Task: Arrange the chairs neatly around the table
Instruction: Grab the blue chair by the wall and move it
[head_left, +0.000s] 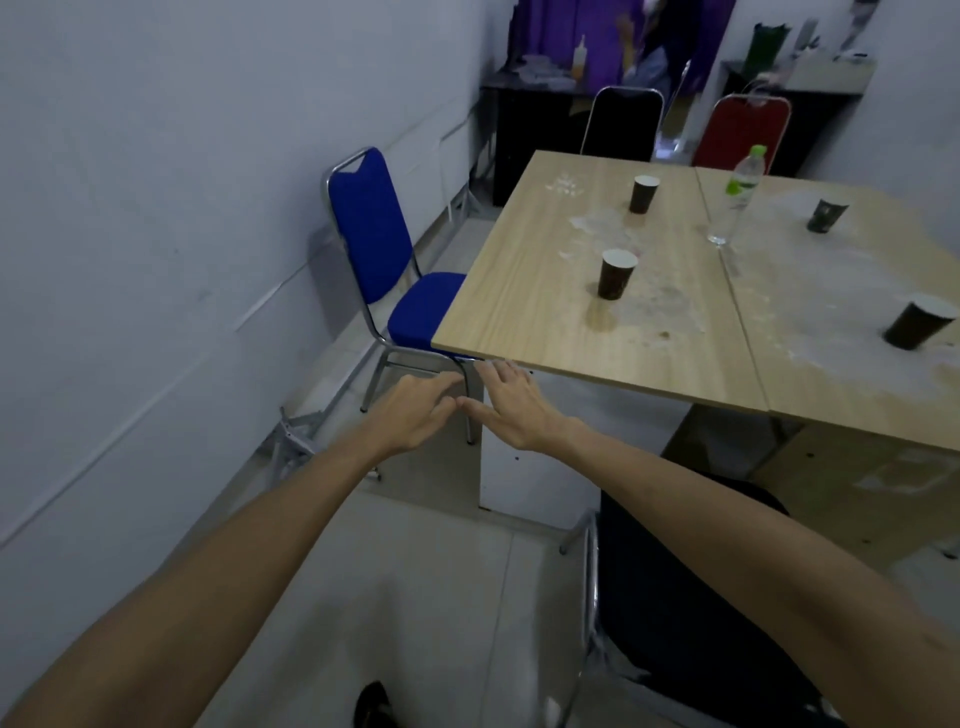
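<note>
The wooden counter (597, 312) fills the right half of the frame, paper cups scattered on it. At centre left the blue chair (374, 234) has its seat tucked under the counter's edge; a black chair (691, 597) sits at lower right. Mid-frame, the left hand (415, 410) and right hand (511, 402) reach forward, fingers spread, holding nothing. The blue chair looks placed; next likely comes gripping another chair.
</note>
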